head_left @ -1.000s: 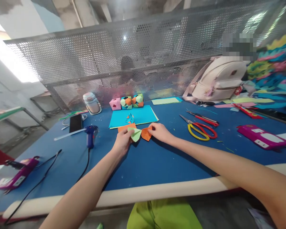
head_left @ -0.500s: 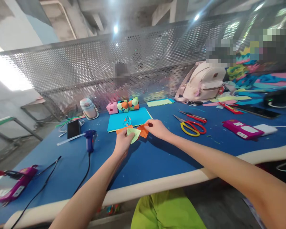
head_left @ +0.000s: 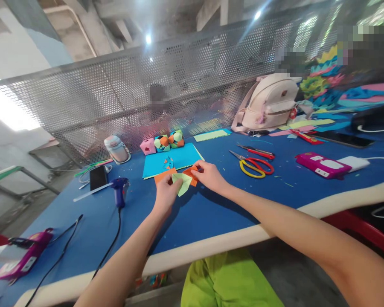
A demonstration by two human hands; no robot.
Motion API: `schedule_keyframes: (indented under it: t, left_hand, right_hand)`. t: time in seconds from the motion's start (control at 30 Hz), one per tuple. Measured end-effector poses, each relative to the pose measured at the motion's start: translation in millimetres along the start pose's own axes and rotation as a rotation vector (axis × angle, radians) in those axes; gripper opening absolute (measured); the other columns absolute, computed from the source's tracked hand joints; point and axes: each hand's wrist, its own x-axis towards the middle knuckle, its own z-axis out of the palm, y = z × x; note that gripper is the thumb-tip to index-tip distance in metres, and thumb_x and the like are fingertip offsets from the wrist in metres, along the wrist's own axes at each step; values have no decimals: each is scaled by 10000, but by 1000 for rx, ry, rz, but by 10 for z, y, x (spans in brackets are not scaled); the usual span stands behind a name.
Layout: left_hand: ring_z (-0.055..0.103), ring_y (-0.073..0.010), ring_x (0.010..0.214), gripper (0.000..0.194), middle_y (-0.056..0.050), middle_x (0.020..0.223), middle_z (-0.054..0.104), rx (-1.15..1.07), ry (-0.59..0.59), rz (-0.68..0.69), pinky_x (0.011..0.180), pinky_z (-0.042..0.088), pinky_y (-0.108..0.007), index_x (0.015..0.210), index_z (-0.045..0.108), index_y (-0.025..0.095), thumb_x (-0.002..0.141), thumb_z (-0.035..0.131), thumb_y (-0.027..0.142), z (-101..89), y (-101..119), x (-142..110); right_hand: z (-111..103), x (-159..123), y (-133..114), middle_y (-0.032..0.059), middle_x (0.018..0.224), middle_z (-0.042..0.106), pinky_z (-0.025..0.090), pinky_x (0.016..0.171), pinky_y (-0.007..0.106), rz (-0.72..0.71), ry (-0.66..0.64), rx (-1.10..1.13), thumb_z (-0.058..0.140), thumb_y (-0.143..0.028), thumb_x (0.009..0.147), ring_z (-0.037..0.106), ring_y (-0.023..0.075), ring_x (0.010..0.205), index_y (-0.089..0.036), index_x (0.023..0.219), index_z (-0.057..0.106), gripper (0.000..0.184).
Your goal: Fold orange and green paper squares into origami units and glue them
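My left hand [head_left: 167, 192] is closed on a folded light green paper piece [head_left: 183, 184], its thumb on top. My right hand [head_left: 208, 175] pinches a folded orange paper piece [head_left: 191, 175] between thumb and fingers. The two pieces meet between my hands and overlap; whether they are joined I cannot tell. An orange sheet [head_left: 165, 175] lies behind my left hand, next to a stack of blue sheets [head_left: 185, 155] with small paper scraps [head_left: 168, 162] on it.
Folded paper balls [head_left: 162, 143] stand behind the blue sheets. To the left are a glue gun [head_left: 119, 192], a phone [head_left: 98, 178] and a bottle [head_left: 116, 149]. Scissors [head_left: 252, 167], a purple power strip [head_left: 321, 165] and a backpack [head_left: 272, 104] lie to the right.
The view has shifted slightly. The green piece has come nearer to the orange one and now covers part of it. Both hands keep their grips.
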Motion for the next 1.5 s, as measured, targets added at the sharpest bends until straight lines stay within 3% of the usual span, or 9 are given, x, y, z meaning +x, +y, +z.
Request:
schedule_keyframes:
  t: [0.43,0.8,1.1,1.33,1.5]
  left_hand:
    - [512,-119,560,173,13,627,594,84,6,86,528,396,-218,768,656,135,669,646,277,-13,8,-27]
    - [482,-112,539,146,27,608,564,117,140,112,513,364,-214,734,606,150,674,626,281,-139,-62,146]
    - [391,-95,507,99,60,516,431,193,106,128,473,291,-196,611,557,160,659,615,224,12,-128,99]
    - [434,-101,531,137,43,558,504,187,28,121,488,321,-195,660,585,149,663,650,270,72,-146,68]
    - [474,-108,560,130,36,594,545,151,43,125,518,352,-200,697,605,152,657,659,264,33,-147,101]
  right_hand:
    - [12,-41,6,0,674,616,397,596,236,-5,-36,24,530,-254,736,551,134,620,-176,720,575,92]
    - [-104,49,29,12,715,614,425,610,252,9,35,138,522,-279,738,545,142,646,-170,789,568,129]
    - [-85,-6,-65,17,756,661,477,626,253,0,-91,282,565,-285,730,597,142,678,-158,799,609,151]
    - [-49,-50,-85,3,704,652,455,580,226,-12,-159,277,580,-296,728,571,123,628,-146,792,650,178]
    - [-106,1,-44,11,731,646,447,604,234,-8,-34,215,563,-319,750,569,135,663,-156,792,630,181]
